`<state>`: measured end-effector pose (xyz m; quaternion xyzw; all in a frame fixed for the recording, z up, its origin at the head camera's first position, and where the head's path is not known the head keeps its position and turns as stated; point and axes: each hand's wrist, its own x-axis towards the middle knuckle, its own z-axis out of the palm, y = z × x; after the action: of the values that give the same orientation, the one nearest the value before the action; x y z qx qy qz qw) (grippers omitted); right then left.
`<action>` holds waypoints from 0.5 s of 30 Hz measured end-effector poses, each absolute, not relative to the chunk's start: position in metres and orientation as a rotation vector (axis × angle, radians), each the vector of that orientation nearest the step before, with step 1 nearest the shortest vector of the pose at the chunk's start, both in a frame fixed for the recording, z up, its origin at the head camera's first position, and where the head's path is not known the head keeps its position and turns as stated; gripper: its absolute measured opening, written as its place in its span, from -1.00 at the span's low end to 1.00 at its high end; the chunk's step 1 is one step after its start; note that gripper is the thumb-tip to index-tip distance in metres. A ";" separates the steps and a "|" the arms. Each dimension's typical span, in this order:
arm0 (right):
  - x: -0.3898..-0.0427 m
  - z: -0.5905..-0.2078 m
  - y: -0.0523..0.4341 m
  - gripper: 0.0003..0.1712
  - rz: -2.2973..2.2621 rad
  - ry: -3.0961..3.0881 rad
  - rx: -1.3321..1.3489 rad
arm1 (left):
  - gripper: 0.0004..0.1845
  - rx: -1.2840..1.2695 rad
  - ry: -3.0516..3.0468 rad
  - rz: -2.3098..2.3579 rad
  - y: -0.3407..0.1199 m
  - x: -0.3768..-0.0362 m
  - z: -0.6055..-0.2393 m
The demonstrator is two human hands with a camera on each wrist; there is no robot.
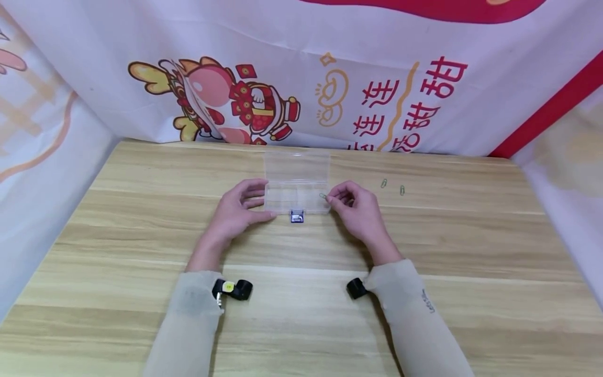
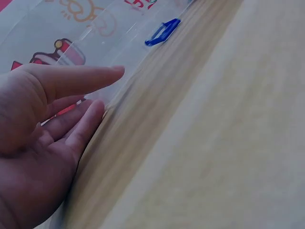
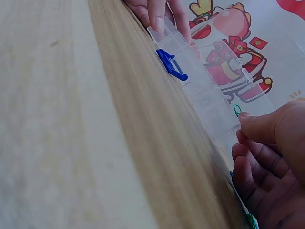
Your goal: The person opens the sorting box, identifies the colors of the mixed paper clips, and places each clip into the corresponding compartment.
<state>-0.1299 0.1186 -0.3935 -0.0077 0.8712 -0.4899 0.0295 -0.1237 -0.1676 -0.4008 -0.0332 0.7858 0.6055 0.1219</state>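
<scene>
A clear plastic compartment box (image 1: 281, 198) with a blue latch (image 1: 297, 216) lies on the table, its transparent lid (image 1: 297, 166) raised at the back. My left hand (image 1: 237, 208) holds the box's left end, thumb along the front edge and fingers at the side and back. In the left wrist view, that thumb (image 2: 88, 81) stretches over the box's end. Between thumb and index finger, my right hand (image 1: 356, 210) pinches a small green paper clip (image 3: 237, 110), over the rightmost part of the box. Its other fingers curl beneath.
Two more green paper clips, one (image 1: 383, 183) nearer the box and another (image 1: 402, 190) farther right, lie on the wooden table (image 1: 292, 324). A printed white cloth (image 1: 301, 78) hangs along the table's back edge, with more cloth at both sides.
</scene>
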 end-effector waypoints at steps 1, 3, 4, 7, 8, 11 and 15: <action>-0.130 -0.393 0.118 -0.87 -1.513 2.686 -0.023 | -0.13 -0.091 2.278 1.771 -0.169 -0.124 -0.401; -0.130 -0.393 0.119 -0.87 -1.511 2.688 -0.025 | -0.11 -0.073 2.237 1.793 -0.171 -0.126 -0.401; -0.131 -0.393 0.119 -0.87 -1.513 2.690 -0.027 | -0.11 -0.065 2.219 1.800 -0.172 -0.127 -0.401; -0.131 -0.394 0.119 -0.87 -1.506 2.698 -0.034 | -0.08 -0.045 2.168 1.823 -0.176 -0.128 -0.401; -0.131 -0.394 0.119 -0.87 -1.505 2.701 -0.039 | -0.08 -0.041 2.156 1.823 -0.177 -0.129 -0.401; -0.131 -0.394 0.119 -0.88 -1.506 2.696 -0.051 | -0.08 -0.024 2.134 1.817 -0.181 -0.129 -0.400; -0.131 -0.394 0.119 -0.89 -1.512 2.689 -0.050 | -0.08 -0.013 2.143 1.787 -0.182 -0.129 -0.398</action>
<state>-0.1310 0.1189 -0.3943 -0.0161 0.8712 -0.4900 0.0280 -0.1294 -0.1820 -0.3982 -0.0045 0.7561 0.6306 0.1746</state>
